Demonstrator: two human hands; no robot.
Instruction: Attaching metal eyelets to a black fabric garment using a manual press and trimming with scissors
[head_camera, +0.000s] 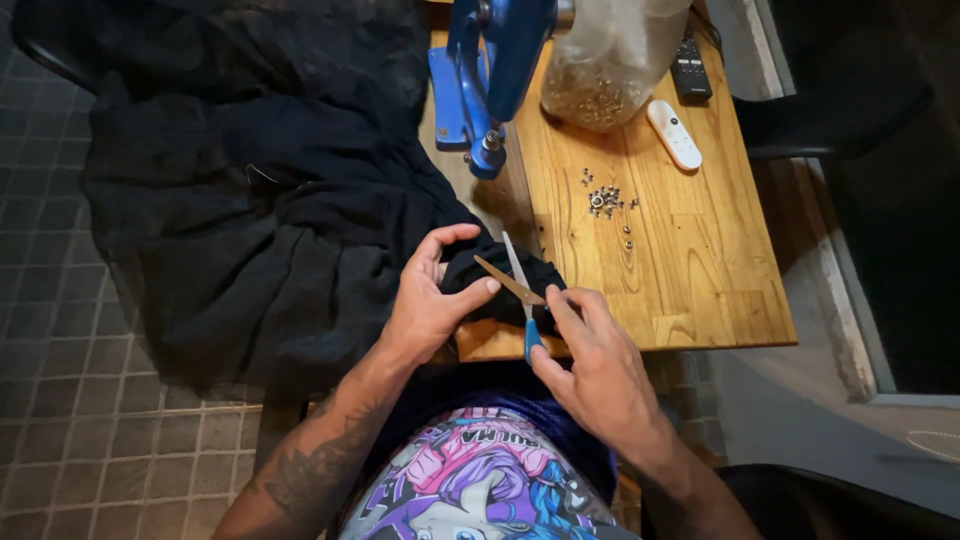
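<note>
Scissors open at a pinched fold of black cloth, at the near edge of the table.

The right hand (590, 375) has its fingers closed around the blue handle of the scissors (517, 290), blades spread in a V; the left hand (432, 300) clamps thumb and fingers on a bunched bit of the black cloth (270, 210) just beside the blades. A clean cut likely needs the fold held taut and fingertips clear. Farther off on the wooden table (690, 270) lie 1 small pile of metal eyelets (604, 198), a blue press (495, 70) and a clear plastic bag (608, 60) part full of eyelets.
</note>
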